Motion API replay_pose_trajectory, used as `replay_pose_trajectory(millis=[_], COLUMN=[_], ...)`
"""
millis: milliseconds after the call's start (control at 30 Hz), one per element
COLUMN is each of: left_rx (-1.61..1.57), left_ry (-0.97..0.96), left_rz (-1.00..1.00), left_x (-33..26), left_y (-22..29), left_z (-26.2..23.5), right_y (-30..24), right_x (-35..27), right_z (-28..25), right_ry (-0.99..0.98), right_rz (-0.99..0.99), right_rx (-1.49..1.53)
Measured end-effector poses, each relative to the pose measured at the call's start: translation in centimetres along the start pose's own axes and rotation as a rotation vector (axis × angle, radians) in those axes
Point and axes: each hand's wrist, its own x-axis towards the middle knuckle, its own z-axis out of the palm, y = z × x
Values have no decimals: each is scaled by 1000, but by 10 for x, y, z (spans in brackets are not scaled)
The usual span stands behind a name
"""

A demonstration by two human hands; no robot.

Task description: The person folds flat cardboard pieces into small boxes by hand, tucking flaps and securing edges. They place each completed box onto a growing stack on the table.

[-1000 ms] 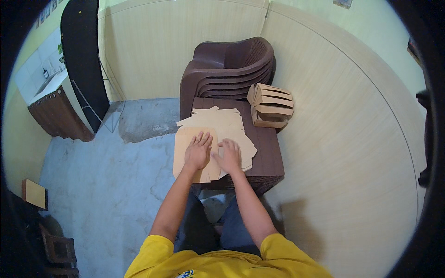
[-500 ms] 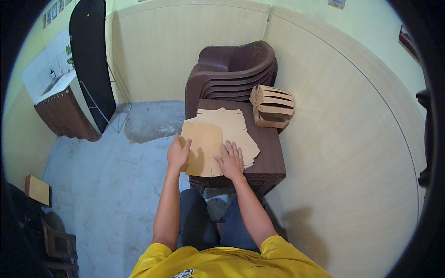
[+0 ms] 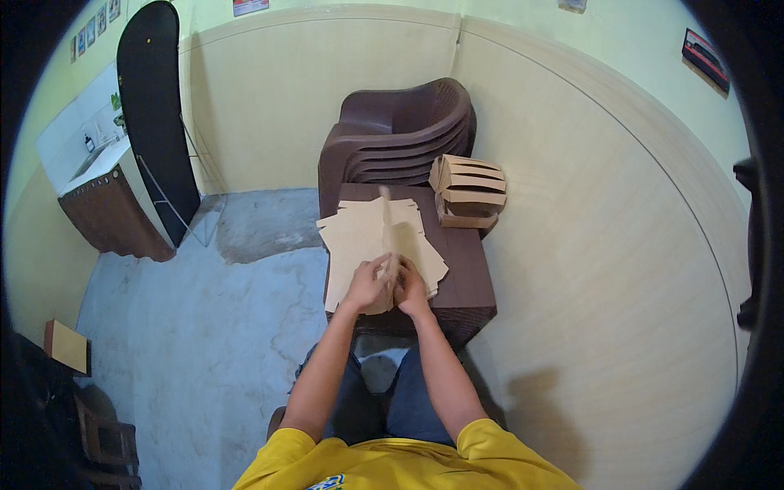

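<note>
A flat brown cardboard piece (image 3: 389, 229) stands on edge between my two hands, seen nearly edge-on and slightly blurred. My left hand (image 3: 370, 283) grips its near end from the left, fingers curled against it. From the right, my right hand (image 3: 411, 286) closes on the same end, its fingers partly hidden behind the piece. Beneath lies a loose stack of cut cardboard sheets (image 3: 347, 237) with notched edges, fanned out on the brown table (image 3: 464, 273).
Folded cardboard boxes or trays (image 3: 469, 194) are piled at the table's far right corner, near the wall. Stacked brown plastic chairs (image 3: 400, 122) stand right behind the table. A tall black board (image 3: 151, 122) leans at far left beside a curtained sink counter (image 3: 106, 175).
The top cardboard piece, lying flat on the stack, is now raised on edge. My left hand moved right from its left edge; both hands now meet around its near end.
</note>
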Motion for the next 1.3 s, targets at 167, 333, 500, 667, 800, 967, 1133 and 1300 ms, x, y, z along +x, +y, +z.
replay_pose_trajectory(millis=[167,333,500,667,800,967,1133,1300], left_rx=[459,608,579,671,514,648,835,886], left_ry=[161,135,43,-170,-211,-119,0,68], left_rz=[-75,-55,-24,-93,-120,-99,-161,-95], left_x=[-21,-28,-17,-8,-12,-21,-25,-31], left_y=[23,36,35,33,24,28,43,43], left_z=[48,48,30,-4,-19,0,30,41], right_y=[24,30,5,-23,-31,-40,-44,-41], right_x=[-3,-7,4,14,16,15,7,0], right_z=[-37,-117,-132,-104,-85,-96,-107,-99], right_ry=[457,652,659,316,33,-98,-172,-3], right_rz=[492,514,282,137,323,395,482,243], right_rx=[1382,1273,-43,-478,-610,-551,-560,-470])
